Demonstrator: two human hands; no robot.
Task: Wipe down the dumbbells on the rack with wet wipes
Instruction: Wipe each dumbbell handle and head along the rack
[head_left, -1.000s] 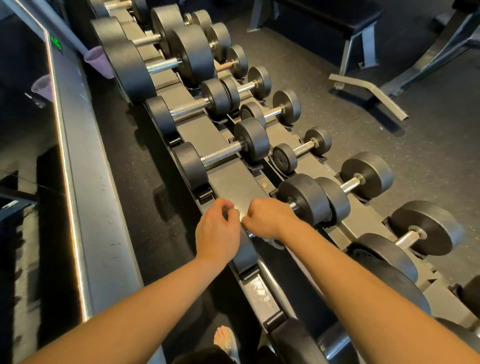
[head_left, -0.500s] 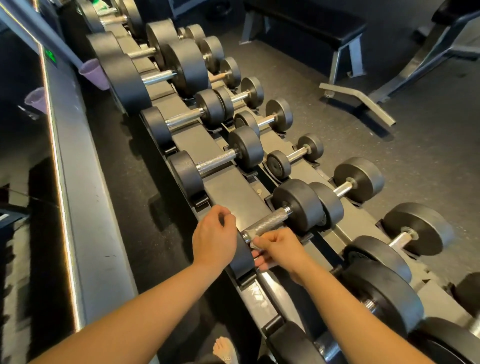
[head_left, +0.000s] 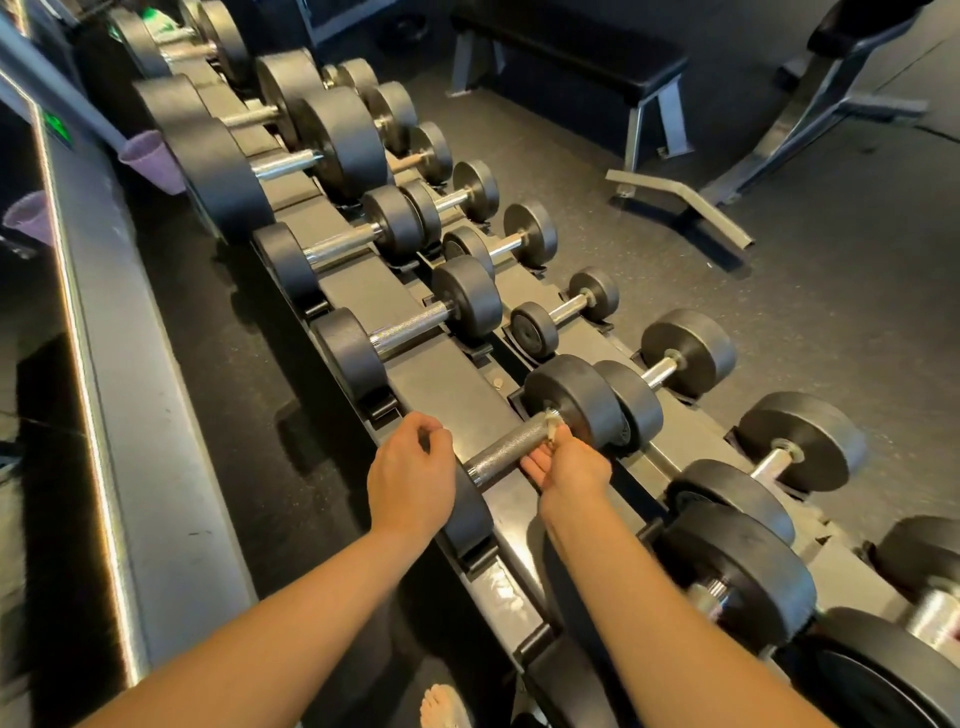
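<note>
the right hand, pinching a small white wet wipe, has slid along the knurled steel handle to the far black rubber head; handle nearly done. the left hand stays curled on the near head.

Dark speckled rubber floor. Black padded bench on grey metal legs at far side. Mirror wall left, with grey ledge below.

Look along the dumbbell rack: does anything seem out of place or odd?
Little stands out. A purple cup sits behind the rack beside the large dumbbells, and a small coin-like disc lies on the rack's flat top. The dumbbells themselves rest squarely in their cradles.
</note>
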